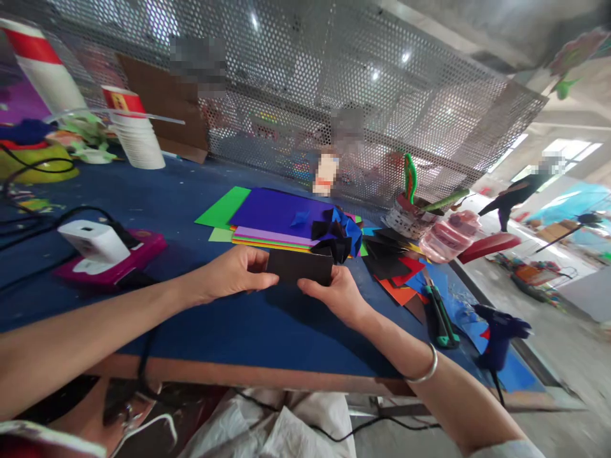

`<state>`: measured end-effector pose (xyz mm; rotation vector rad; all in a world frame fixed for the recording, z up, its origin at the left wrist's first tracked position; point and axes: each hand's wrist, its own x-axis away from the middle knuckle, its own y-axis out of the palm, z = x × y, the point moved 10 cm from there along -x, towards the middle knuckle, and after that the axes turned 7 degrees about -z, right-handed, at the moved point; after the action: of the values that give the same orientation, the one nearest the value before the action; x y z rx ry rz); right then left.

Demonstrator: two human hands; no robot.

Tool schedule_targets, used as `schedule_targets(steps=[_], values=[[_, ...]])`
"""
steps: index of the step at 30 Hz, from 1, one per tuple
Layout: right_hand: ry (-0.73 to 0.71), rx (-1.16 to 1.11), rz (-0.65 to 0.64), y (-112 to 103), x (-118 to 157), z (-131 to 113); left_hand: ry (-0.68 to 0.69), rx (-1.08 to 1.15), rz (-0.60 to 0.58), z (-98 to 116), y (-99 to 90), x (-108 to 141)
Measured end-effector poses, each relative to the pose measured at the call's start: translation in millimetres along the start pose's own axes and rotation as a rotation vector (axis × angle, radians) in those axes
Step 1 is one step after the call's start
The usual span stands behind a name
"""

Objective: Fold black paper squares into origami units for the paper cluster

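A small black sheet of paper (300,266) is held up just above the blue tabletop, spanning both my hands. My left hand (243,272) pinches its left edge between thumb and fingers. At the right edge, my right hand (337,292) grips it, the thumb lying on the near face and the fingers behind. Right behind the sheet sit folded black and blue paper pieces (338,230). Beyond them lies a stack of coloured paper (272,210), with dark blue on top and green, lilac and yellow edges showing.
A green-black box cutter (442,315) and a dark blue glue gun (499,334) lie at the right over paper scraps (396,264). A magenta power strip (112,257) with a white charger is left. Stacked paper cups (136,137) and a perforated metal screen (286,89) stand behind.
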<state>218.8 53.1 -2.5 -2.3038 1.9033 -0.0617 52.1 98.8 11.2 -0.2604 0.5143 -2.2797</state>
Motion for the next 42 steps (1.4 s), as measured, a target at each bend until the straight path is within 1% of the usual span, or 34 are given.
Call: schedule_targets(steps=[3, 6, 9, 14, 17, 22, 26, 29, 31, 34, 39, 42], values=[[0.017, 0.025, 0.045, -11, -3, 0, -0.003, 0.033, 0.004, 0, -7.5, 0], [0.003, 0.036, 0.095, -22, -6, -2, 0.006, 0.054, 0.051, 1, -18.6, 0], [-0.003, 0.026, 0.106, -25, -7, -3, 0.014, 0.075, 0.077, 2, -22.3, -1], [-0.008, -0.001, 0.046, -11, -3, -2, 0.034, 0.105, 0.083, 2, -14.7, -1], [-0.004, -0.018, 0.015, -4, 0, -2, 0.042, 0.108, 0.052, 0, -9.0, -2], [-0.035, -0.014, -0.018, 4, 1, -5, 0.071, 0.114, 0.015, -2, -6.1, -3], [-0.021, -0.001, -0.052, 12, 5, -4, 0.084, 0.14, -0.061, 1, 9.1, -1], [-0.007, 0.009, -0.087, 20, 9, -4, 0.086, 0.151, -0.112, 6, 22.8, 4], [-0.012, 0.016, -0.1, 24, 11, -5, 0.094, 0.149, -0.132, 10, 28.3, 7], [-0.019, 0.024, -0.095, 26, 11, -7, 0.1, 0.114, -0.126, 11, 29.0, 9], [-0.012, 0.02, -0.107, 27, 10, -5, 0.107, 0.054, -0.117, 6, 26.4, 5], [-0.017, 0.001, -0.101, 24, 8, -5, 0.114, 0.001, -0.103, 7, 22.9, 4]])
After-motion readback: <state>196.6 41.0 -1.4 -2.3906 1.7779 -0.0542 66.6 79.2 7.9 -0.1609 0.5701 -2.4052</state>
